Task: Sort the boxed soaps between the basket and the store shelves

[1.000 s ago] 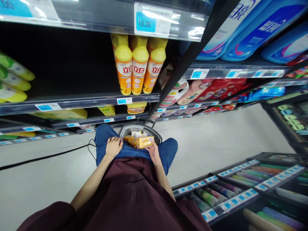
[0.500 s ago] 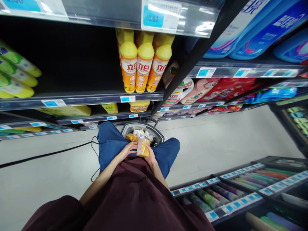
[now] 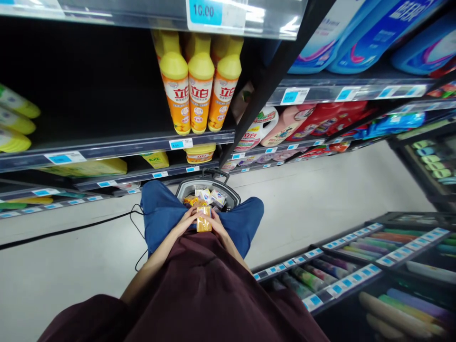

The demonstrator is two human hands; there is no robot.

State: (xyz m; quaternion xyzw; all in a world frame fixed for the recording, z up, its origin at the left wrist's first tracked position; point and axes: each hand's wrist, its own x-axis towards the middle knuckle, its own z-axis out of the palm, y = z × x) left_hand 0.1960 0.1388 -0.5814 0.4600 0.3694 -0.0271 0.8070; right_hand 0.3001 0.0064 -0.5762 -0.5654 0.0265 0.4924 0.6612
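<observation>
Between my two hands, just above my lap, is a yellow pack of soap (image 3: pixel 204 221) in shiny clear wrapping. My left hand (image 3: pixel 187 220) is closed on its left side, with the fingers reaching over the front. On the right side my right hand (image 3: pixel 218 223) grips it, the thumb out of sight. Directly beyond, a grey shopping basket (image 3: pixel 233 195) stands between my knees. In it lie several small packs, among them white ones (image 3: pixel 217 197) and an orange-yellow one (image 3: pixel 190 200). The pack and my hands hide the near part of the basket.
Yellow-orange detergent bottles (image 3: pixel 200 90) stand on the shelf (image 3: pixel 117 148) ahead. Blue jugs (image 3: pixel 370 42) fill a shelf at upper right. Another shelf unit (image 3: pixel 320 294) is behind me to the right. A black cable (image 3: pixel 71 232) runs across the floor on the left.
The pack has turned in my hands to face me more squarely and sits a little further left. My left fingers have moved further onto it. The whole view has shifted slightly.
</observation>
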